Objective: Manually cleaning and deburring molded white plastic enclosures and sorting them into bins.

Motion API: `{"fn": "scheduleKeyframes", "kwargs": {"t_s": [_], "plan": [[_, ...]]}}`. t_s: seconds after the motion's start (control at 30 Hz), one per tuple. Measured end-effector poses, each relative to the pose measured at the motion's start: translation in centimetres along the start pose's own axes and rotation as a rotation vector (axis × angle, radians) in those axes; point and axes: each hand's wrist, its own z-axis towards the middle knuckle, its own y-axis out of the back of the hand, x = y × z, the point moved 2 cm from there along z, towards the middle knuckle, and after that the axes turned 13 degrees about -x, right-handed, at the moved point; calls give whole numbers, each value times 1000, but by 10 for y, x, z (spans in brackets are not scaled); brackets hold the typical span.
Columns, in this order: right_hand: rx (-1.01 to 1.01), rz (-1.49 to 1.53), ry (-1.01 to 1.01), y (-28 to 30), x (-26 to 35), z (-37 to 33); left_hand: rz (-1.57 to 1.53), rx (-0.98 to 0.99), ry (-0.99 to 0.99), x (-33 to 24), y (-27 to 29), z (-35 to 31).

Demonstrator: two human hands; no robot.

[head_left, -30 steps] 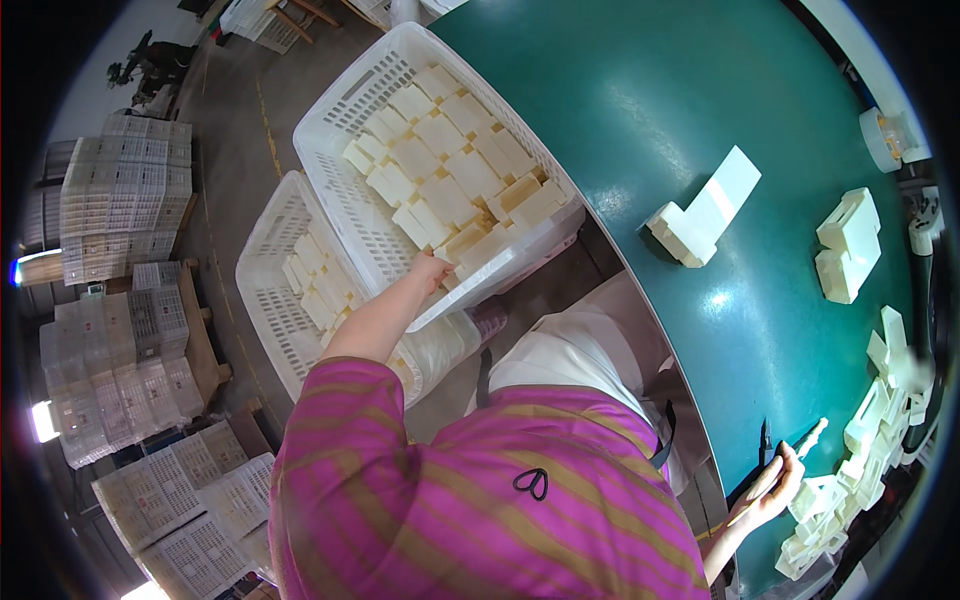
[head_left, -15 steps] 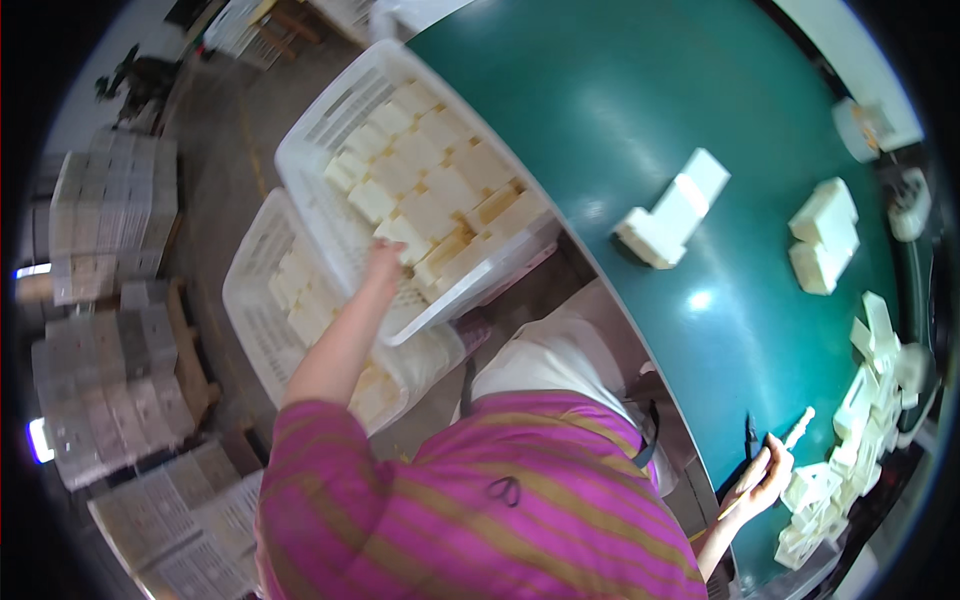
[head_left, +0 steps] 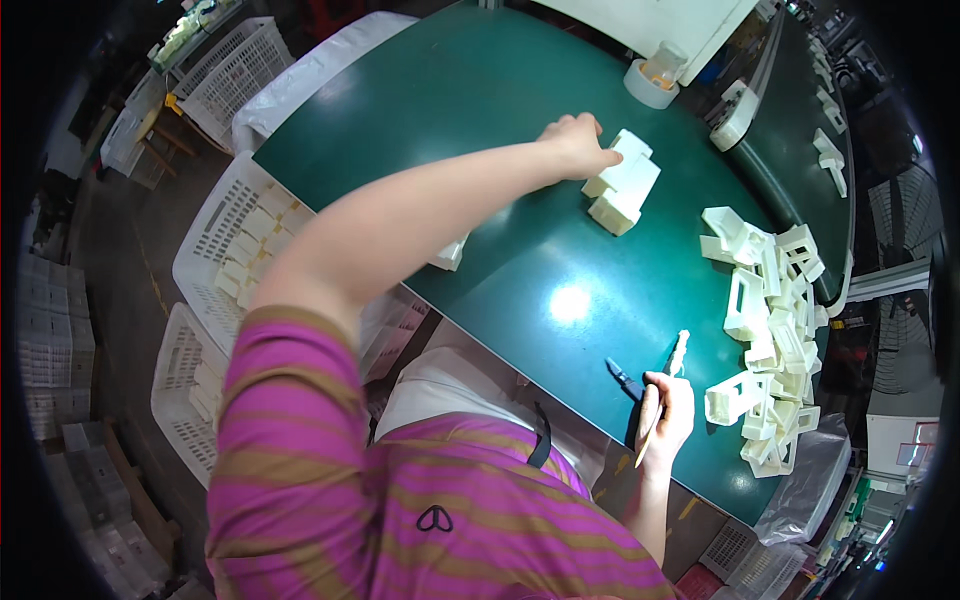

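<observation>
My left hand [head_left: 580, 146] reaches across the green table, thumb and forefinger apart at the edge of a pair of cream plastic housings [head_left: 625, 182] standing together. The thumb touches or nearly touches them, and the other fingers curl. Low on the table, my right hand [head_left: 670, 415] grips a thin stick tool [head_left: 681, 352] with a knobbly whitish end pointing away and a tapered tan end toward me. Beside that hand lies a dark, slim tool [head_left: 624, 378]. Another cream piece [head_left: 449, 254] is mostly hidden under my left forearm.
Several cream plastic frames [head_left: 765, 330] are heaped at the table's right, by a dark conveyor [head_left: 800, 120]. A round white holder [head_left: 652, 85] with a clear jar stands at the back. White crates [head_left: 215, 235] of cream parts are at left, below the table [head_left: 420, 90].
My left hand has left the crate of cream parts and swung over the table to the paired housings. The view has turned rightward. My right hand keeps the stick tool.
</observation>
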Motion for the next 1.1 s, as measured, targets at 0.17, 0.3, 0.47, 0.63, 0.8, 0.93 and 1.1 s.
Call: {"fn": "scheduleKeyframes", "kwargs": {"t_s": [0.17,0.3,0.47,0.63,0.8,0.93,1.1], "plan": [[13,105,12,-5,-3,-3,-332,-28,216,19,-28,45],[22,62,-26,1,-5,-2,-776,-189,241,49,89,23],[93,92,-25,0,-3,-2,-871,-316,497,204,239,-131],[158,104,-9,-8,-11,-4,-940,-656,1034,371,209,-330],[154,93,-50,-10,-18,-12,-292,-540,1342,395,145,-377],[148,69,-77,-8,-17,-16,-31,177,1314,427,116,-375],[207,32,-108,-6,-24,-16,-96,203,1497,507,74,-401]]}}
